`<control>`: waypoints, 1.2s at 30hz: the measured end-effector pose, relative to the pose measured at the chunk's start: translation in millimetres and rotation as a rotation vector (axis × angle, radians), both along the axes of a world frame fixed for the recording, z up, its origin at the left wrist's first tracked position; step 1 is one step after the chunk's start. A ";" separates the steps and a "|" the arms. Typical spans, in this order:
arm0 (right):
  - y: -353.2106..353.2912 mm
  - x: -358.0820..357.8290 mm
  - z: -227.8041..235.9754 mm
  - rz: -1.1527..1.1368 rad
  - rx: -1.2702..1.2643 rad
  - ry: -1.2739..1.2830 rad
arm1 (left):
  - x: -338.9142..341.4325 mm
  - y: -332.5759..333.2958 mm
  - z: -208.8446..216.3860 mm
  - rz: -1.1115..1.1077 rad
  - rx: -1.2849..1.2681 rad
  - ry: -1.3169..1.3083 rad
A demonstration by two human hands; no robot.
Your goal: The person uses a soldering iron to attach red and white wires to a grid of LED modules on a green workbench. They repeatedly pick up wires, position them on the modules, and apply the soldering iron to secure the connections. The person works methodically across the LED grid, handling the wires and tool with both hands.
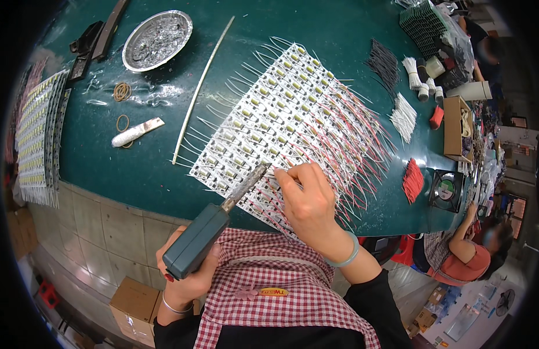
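Note:
My left hand (191,282) is wrapped round the dark green handle of a soldering gun (197,239). Its grimy metal tip points up and right and meets a white panel of small circuit boards (246,136) on the table. Rows of yellowish components cover this panel, with white wires sticking out on its left and red and white wires (354,125) fanning out on its right. Close beside the tip, my right hand (309,200) rests over the panel's near edge with its fingertips pinched together. Whatever they grip, perhaps a thin wire, is too small to make out.
A metal bowl (157,41), a white strip (202,90) and a wrapped blade-like tool (137,132) lie left on the green table (118,183). More panels (39,139) stand far left. Black (383,64), white (403,116) and red wire bundles (412,181) and a fan (446,190) lie right. A co-worker (464,253) sits beyond.

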State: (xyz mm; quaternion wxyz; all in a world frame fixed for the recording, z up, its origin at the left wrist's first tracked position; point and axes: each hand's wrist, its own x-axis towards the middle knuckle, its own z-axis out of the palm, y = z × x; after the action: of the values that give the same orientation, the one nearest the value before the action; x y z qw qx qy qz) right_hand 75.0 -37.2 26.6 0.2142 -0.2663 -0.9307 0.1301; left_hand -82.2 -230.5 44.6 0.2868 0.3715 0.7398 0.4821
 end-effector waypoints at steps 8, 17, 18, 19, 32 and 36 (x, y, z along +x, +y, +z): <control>-1.6 0.0 1.0 -0.010 -0.022 0.037 | 0.3 1.2 5.4 0.003 0.007 -0.005; -18.5 5.6 19.4 0.017 -0.057 -0.003 | -0.3 -7.2 4.8 0.015 0.013 0.010; -18.7 5.3 15.6 0.021 -0.054 0.000 | -0.4 -9.0 3.0 0.012 0.022 0.019; -18.7 4.8 12.3 0.026 -0.049 0.002 | -0.8 -10.3 1.9 0.008 0.033 0.026; -22.4 0.2 -0.4 0.002 -0.057 0.030 | -0.9 -17.1 0.0 -0.036 0.028 0.070; -22.4 -0.8 0.0 0.001 -0.059 0.029 | -0.8 -16.4 2.0 -0.049 0.005 0.079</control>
State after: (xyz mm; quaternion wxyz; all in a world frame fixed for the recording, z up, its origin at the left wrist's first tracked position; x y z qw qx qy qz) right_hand 74.3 -59.6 26.6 0.2195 -0.2703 -0.9235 0.1613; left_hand -83.1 -246.9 46.6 0.2680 0.4092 0.7400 0.4618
